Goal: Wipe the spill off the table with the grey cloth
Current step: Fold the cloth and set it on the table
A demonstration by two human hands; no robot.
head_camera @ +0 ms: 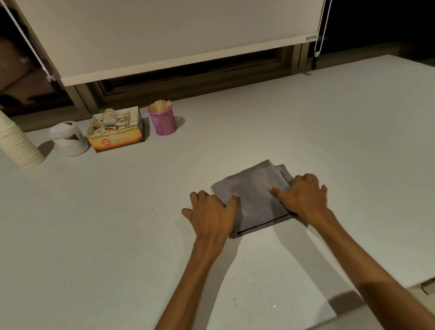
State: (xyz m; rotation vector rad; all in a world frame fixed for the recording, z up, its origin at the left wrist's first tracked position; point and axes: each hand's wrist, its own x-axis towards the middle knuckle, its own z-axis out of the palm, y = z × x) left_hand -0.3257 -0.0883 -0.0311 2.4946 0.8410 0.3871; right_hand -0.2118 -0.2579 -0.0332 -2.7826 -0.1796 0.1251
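Nearest to me I count two bare forearms reaching forward over the pale desk, and two hands at their ends. My left hand lies palm down with the fingers loosely spread; its thumb tip rests on the left edge of the grey cloth while the other fingers sit on the bare desk beside it. My right hand is also palm down and flat, fingers apart, covering the cloth's right edge with the thumb pointing in across the fabric. Neither hand is pinching or gripping; both simply press down on it.

There is one grey cloth, folded into a rough square of several layers, lying flat on the desk between my two hands, right of the middle of my view. I cannot make out any spill on the surface from here, only faint dark specks.

Well beyond, along the far left of the desk, four things stand in a row: one purple mesh cup holding wooden sticks, one open orange cardboard box of paper sachets just beside it, one white tub with a lid, and one tall tilted stack of white paper cups.

Behind the desk hangs one white roller blind, with two bead cords, one at each side.
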